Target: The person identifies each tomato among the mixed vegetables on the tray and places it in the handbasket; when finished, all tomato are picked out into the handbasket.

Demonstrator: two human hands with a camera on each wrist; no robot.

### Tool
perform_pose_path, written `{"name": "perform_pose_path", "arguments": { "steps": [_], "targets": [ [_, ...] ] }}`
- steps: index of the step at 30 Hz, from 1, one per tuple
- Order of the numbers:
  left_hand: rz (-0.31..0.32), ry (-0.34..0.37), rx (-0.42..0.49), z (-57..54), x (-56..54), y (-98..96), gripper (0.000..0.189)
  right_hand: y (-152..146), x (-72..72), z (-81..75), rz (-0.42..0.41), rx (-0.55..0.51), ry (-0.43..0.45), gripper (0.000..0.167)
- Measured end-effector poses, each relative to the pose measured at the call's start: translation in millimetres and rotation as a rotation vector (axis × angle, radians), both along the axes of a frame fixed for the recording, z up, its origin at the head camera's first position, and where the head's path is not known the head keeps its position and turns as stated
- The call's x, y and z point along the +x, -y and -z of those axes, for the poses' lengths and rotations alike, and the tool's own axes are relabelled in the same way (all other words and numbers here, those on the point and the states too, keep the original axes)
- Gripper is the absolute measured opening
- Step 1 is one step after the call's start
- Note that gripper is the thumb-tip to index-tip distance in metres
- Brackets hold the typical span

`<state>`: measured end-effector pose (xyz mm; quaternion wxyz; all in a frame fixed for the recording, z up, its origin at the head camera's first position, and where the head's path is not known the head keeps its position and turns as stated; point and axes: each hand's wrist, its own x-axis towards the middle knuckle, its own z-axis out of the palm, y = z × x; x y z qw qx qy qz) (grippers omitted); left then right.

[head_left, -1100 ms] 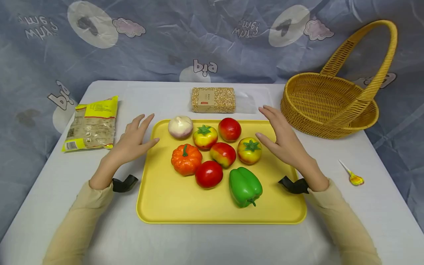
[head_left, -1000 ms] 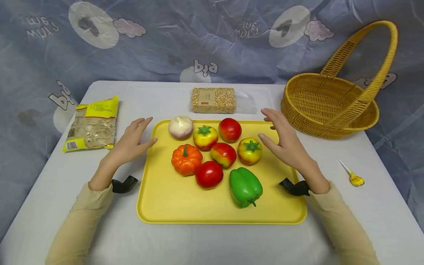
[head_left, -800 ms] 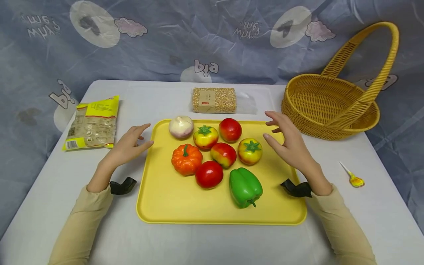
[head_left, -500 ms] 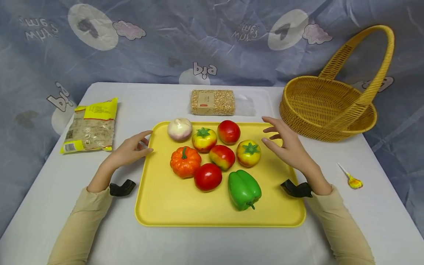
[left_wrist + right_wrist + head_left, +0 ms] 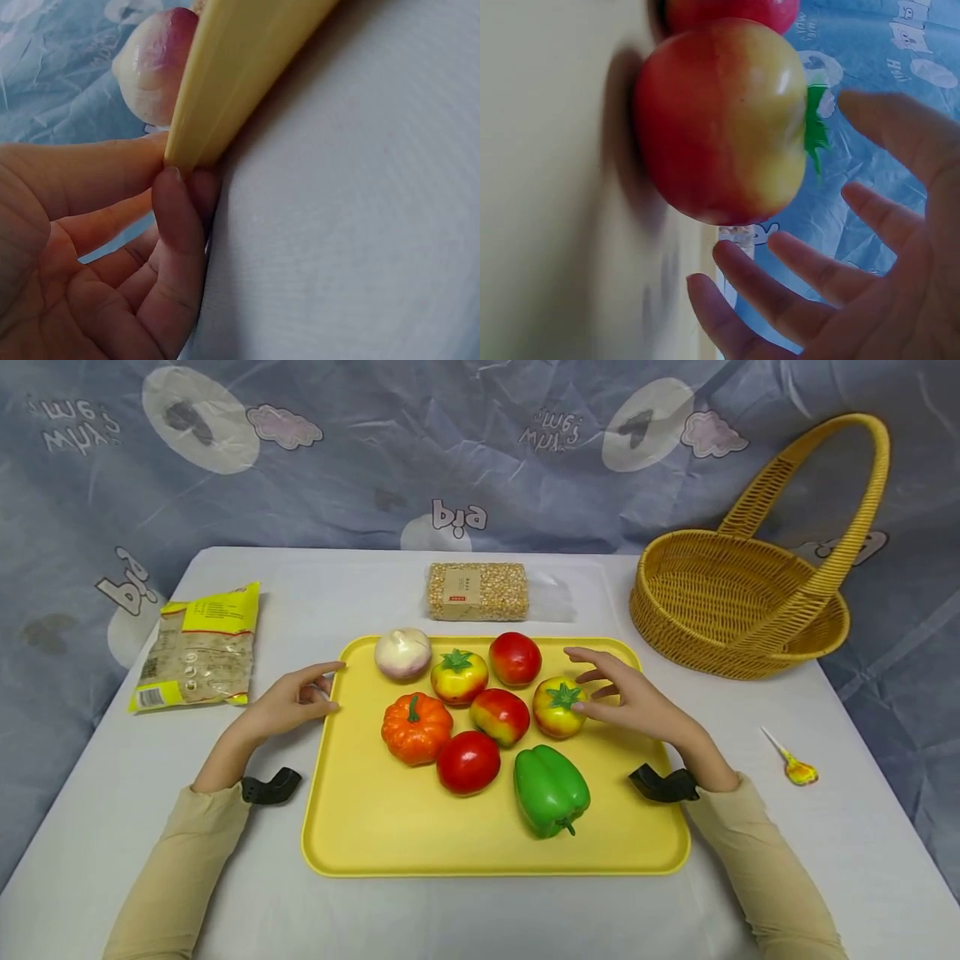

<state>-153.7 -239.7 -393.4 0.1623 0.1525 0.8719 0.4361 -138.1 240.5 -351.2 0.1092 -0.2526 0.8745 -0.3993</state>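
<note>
Fingers and thumb of the left hand [image 5: 282, 705] pinch the edge of the yellow tray [image 5: 382, 831] at ten o'clock. Toward its two o'clock sits a leafy-topped red-and-yellow fruit [image 5: 553, 720]; just beside that, at three o'clock, hovers the right hand [image 5: 636, 703], its fingers apart.

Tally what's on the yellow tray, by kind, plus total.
Round red or red-yellow fruits: 5 (green leaves showing on 2)
Orange pumpkin: 1
Green pepper: 1
Garlic bulb: 1
Total: 8
</note>
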Motion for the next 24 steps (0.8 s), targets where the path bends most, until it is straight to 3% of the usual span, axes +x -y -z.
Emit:
{"name": "perform_pose_path", "arguments": {
  "steps": [5,10,18,24],
  "targets": [
    [-0.008,0.022,0.045,3.1,-1.1,1.2,0.059,3,-0.2,5.9,-0.05,0.021,0.038,0.073],
    [-0.025,0.035,0.078,5.7,-1.9,1.0,0.058,8,1.3,8.0,-0.063,0.066,-0.001,0.078],
    [-0.026,0.02,0.095,5.5,-0.7,0.8,0.057,12,1.5,13.1,-0.089,0.082,-0.061,0.064],
    [-0.034,0.021,0.092,7.2,-0.5,0.4,0.057,12,2.4,13.6,-0.078,0.084,-0.076,0.063]
  ]
}}
